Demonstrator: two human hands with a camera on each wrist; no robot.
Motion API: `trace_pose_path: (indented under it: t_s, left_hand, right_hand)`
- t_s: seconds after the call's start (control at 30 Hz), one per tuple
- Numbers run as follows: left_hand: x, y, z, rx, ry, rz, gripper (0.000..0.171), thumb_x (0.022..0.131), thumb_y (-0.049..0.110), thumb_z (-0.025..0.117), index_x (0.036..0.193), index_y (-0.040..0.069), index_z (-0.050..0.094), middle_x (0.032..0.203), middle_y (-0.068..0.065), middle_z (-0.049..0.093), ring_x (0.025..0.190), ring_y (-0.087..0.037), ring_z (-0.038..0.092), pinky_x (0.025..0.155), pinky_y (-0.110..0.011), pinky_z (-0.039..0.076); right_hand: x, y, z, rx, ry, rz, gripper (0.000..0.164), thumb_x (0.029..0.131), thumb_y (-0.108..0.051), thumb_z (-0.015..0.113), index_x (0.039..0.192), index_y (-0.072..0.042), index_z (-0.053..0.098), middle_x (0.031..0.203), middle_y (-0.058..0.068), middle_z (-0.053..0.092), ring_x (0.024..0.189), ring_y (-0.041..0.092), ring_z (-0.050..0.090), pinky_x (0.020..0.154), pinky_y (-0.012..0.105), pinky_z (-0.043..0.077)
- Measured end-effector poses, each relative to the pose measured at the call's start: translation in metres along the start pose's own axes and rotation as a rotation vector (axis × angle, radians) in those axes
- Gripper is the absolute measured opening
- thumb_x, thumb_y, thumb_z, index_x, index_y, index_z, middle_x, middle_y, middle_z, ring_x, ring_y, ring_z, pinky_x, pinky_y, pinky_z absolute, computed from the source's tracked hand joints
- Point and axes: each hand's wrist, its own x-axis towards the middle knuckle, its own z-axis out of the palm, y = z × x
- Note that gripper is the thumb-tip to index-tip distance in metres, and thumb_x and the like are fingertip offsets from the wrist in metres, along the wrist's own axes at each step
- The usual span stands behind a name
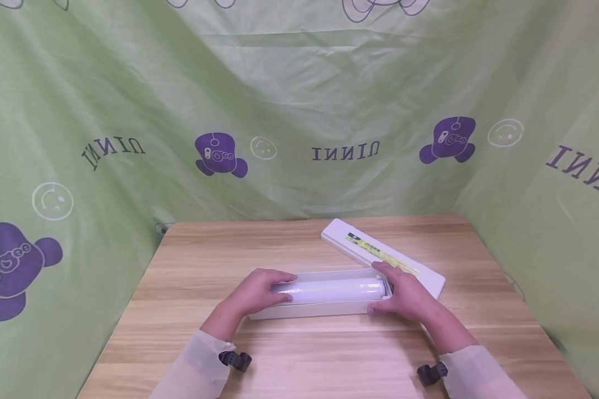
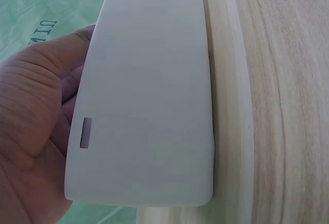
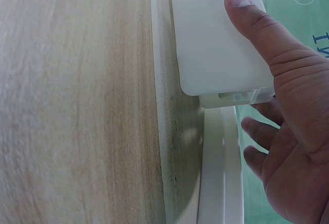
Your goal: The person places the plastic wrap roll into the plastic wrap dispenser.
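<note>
A long white box (image 1: pixel 319 310) lies lidless on the table, with a shiny white roll (image 1: pixel 334 289) inside, looking like cling film. My left hand (image 1: pixel 259 291) reaches over the box's left end, thumb and fingers on either side of the roll. In the left wrist view the box's front wall (image 2: pixel 144 90), with a small slot, hides the fingertips. At the other end my right hand (image 1: pixel 404 293) grips the box, thumb on the front wall and fingers spread toward the far side. The right wrist view shows that thumb flat against the white wall (image 3: pixel 216 44).
Behind the box, to the right, a white lid (image 1: pixel 339 235) with a yellow-green label lies slantwise on the wooden table (image 1: pixel 219 244). Green printed cloth (image 1: pixel 289 83) hangs around the table's back and sides.
</note>
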Motion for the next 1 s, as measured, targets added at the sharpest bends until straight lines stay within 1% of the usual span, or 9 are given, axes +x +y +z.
trace_pose_path:
  t_s: [0.2,0.37,0.53,0.7,0.87,1.0]
  left_hand:
    - [-0.003,-0.001,-0.002,-0.017,0.054,0.013,0.043,0.090,0.027,0.083,0.131,0.017,0.074,0.128,0.000,0.073,0.122,-0.021,0.067,0.106,-0.042,0.053]
    - [-0.006,-0.002,-0.004,-0.018,0.070,0.007,0.046,0.090,0.028,0.084,0.133,0.019,0.073,0.130,0.000,0.072,0.124,-0.021,0.066,0.107,-0.044,0.052]
    - [-0.009,-0.002,-0.007,0.002,0.104,0.055,0.047,0.088,0.028,0.085,0.132,0.017,0.073,0.128,-0.001,0.072,0.122,-0.023,0.065,0.106,-0.046,0.053]
    - [-0.012,-0.004,-0.009,0.021,0.137,0.076,0.047,0.087,0.029,0.086,0.131,0.016,0.073,0.127,0.000,0.072,0.123,-0.023,0.063,0.106,-0.047,0.052]
    - [-0.014,-0.006,-0.010,0.030,0.151,0.077,0.048,0.087,0.030,0.086,0.131,0.018,0.073,0.127,0.002,0.071,0.123,-0.021,0.061,0.106,-0.046,0.052]
    - [-0.016,-0.009,-0.010,0.038,0.141,0.049,0.050,0.086,0.033,0.086,0.133,0.020,0.072,0.131,0.003,0.070,0.129,-0.022,0.058,0.110,-0.048,0.048]
  right_hand:
    - [-0.001,0.000,0.000,-0.003,0.005,0.003,0.113,0.064,-0.060,0.094,0.154,-0.008,0.049,0.154,0.022,0.050,0.141,0.045,0.047,0.115,0.060,0.039]
    - [-0.001,0.000,0.000,-0.006,0.003,0.003,0.114,0.064,-0.061,0.093,0.154,-0.007,0.048,0.154,0.023,0.050,0.141,0.045,0.047,0.115,0.060,0.039]
    - [0.000,0.000,0.001,-0.001,0.003,0.000,0.114,0.064,-0.062,0.093,0.154,-0.007,0.049,0.153,0.023,0.050,0.141,0.045,0.047,0.115,0.060,0.039]
    - [0.000,0.000,0.002,0.003,0.001,0.007,0.115,0.063,-0.061,0.094,0.154,-0.008,0.048,0.154,0.023,0.050,0.141,0.045,0.046,0.116,0.060,0.039]
    - [0.000,-0.001,0.001,0.000,0.002,0.007,0.115,0.063,-0.061,0.094,0.155,-0.008,0.048,0.154,0.023,0.049,0.142,0.045,0.046,0.116,0.060,0.038]
    - [0.000,-0.001,0.001,0.003,0.001,0.009,0.115,0.064,-0.061,0.094,0.155,-0.007,0.048,0.154,0.023,0.049,0.142,0.045,0.046,0.116,0.060,0.038]
